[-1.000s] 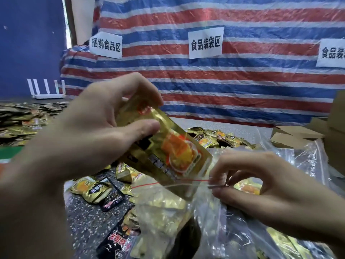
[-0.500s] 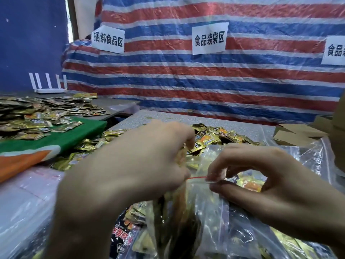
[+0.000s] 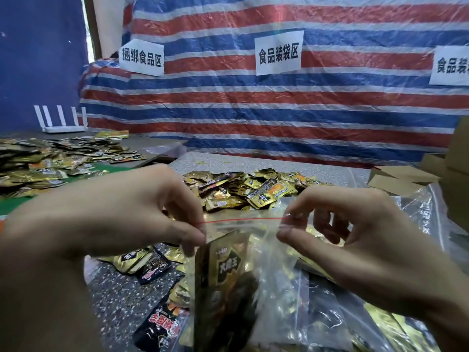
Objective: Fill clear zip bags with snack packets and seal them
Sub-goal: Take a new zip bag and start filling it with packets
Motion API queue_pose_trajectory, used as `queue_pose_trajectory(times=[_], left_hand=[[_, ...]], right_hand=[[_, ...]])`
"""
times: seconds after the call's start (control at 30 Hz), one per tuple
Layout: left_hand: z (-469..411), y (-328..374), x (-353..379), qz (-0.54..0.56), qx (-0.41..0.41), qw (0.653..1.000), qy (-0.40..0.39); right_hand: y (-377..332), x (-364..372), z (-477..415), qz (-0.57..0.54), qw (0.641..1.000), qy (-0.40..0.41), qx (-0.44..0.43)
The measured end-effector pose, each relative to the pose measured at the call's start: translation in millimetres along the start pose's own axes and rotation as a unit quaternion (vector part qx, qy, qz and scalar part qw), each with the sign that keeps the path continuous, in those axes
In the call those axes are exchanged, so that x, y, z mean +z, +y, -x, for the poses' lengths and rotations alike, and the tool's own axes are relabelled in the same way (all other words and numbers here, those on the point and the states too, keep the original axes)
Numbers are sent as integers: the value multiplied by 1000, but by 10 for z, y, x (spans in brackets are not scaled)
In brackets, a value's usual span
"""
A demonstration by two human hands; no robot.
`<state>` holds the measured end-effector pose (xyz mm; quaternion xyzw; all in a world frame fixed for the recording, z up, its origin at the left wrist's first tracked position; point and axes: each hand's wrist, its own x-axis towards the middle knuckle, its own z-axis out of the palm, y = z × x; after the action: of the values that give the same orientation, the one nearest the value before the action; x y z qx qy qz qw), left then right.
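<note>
A clear zip bag with a red line along its mouth hangs between my hands above the table. Gold snack packets stand upright inside it. My left hand pinches the left end of the zip strip. At the right end my right hand pinches the strip between thumb and fingers. A heap of loose gold packets lies on the speckled table just behind the bag.
Black and gold packets lie under the bag. More clear bags pile at the right beside cardboard boxes. Another packet heap covers the left table. A striped tarp with paper signs hangs behind.
My left hand pushed the gold packet down into the bag, then moved to the bag's left top corner. The bag mouth is now stretched flat between both hands.
</note>
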<state>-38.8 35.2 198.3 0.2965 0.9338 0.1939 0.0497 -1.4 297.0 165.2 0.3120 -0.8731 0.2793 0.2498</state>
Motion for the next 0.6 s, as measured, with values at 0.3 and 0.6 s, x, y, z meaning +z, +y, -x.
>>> queue_pose_trajectory(times=[0.3, 0.6], left_hand=[[69, -165, -65, 13, 140, 967, 211], [60, -352, -97, 32, 166, 961, 220]], right_hand=[[89, -61, -15, 10, 999, -42, 10], [108, -89, -21, -42, 998, 38, 17]])
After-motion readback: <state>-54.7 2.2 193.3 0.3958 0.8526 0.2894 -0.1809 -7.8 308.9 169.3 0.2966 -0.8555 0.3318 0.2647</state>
